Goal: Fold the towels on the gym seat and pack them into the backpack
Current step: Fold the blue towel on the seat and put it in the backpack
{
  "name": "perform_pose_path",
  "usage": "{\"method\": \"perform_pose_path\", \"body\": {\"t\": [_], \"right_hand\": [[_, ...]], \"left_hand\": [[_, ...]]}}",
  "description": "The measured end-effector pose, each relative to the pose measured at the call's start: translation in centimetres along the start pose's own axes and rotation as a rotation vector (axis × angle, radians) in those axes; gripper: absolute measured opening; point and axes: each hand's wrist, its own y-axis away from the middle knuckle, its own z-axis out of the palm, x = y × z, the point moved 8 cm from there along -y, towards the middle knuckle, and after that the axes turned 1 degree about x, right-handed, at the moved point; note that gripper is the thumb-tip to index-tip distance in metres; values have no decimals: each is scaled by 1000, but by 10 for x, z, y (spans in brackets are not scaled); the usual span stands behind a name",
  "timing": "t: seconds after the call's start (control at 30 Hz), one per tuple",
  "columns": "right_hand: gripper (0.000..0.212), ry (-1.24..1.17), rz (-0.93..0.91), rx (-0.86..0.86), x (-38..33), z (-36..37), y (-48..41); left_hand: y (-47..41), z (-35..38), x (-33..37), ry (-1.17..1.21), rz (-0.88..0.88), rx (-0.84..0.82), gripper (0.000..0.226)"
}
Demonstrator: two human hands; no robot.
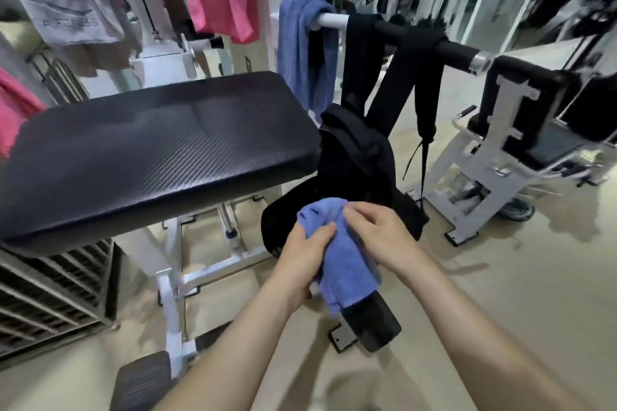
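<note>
Your left hand (305, 245) grips bunched blue towel (344, 264) from its left, fingers curled round it. Your right hand (377, 237) pinches its upper right part, fingers bent. Towel sits just in front of black backpack (360, 157), which hangs by straps off bar beside gym seat (150, 150). Cloth likely light, soft, limp: folds slump if you hold one corner. Squeeze bundle across its middle. Pack mouth hard to make out. Second blue towel (300, 53) drapes over bar end.

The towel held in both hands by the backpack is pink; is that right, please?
Not quite: in the head view the towel held by the left hand and right hand by the backpack is blue, not pink.
</note>
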Motion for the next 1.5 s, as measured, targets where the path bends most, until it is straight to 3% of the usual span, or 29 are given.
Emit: {"method": "perform_pose_path", "body": {"t": [0.07,0.13,0.2,0.3,0.37,0.47,0.5,0.57,0.63,0.67,0.8,0.87,0.93,1.1,1.17,1.23,1.33,1.5], "right_hand": [[36,93,-17,-295,12,16,-6],[63,341,-35,-503,29,27,-13],[67,578,-77,-513,46,31,-35],[36,542,-19,-343,68,28,-82],[19,500,3,-298,85,32,-103],[20,488,0,-256,106,37,-120],[18,510,-26,-244,108,39,-125],[18,645,-106,-237,106,47,-131],[33,831,-132,-270,111,53,-137],[34,897,-174,-268,111,55,-139],[42,1006,-429,-95,87,51,-148],[44,1092,-371,-117,77,43,-159],[47,1164,-262,-135,75,28,-170],[39,1170,-330,-122,66,4,-168],[42,1187,-352,-194,65,13,-165],[32,1135,-329,-384,74,38,-160],[23,1108,-228,-530,92,70,-153],[26,982,-395,-138,67,55,-149]], "left_hand": [[-16,-1,-20,216,-128,142,20],[-30,4,-28,244,-180,257,14],[-47,20,-30,266,-179,219,12],[-66,39,-37,236,-202,78,15],[-82,34,-47,89,-183,90,20],[-112,-18,-58,-501,-30,477,25],[-117,-39,-63,-696,-42,609,34],[-127,-72,-101,-773,-247,692,60],[-140,-82,-141,-505,-363,654,84],[-144,-79,-149,-393,-361,655,83],[-141,-49,-117,-310,-186,673,38],[-125,-21,-91,-256,-90,611,21],[-107,-1,-66,-235,-8,587,16],[-81,10,-28,-119,66,485,18],[-69,13,-19,-64,51,435,25],[-57,17,-12,-18,24,392,34],[-41,16,-8,22,-14,340,27],[-24,4,-17,123,-92,274,34]]}}
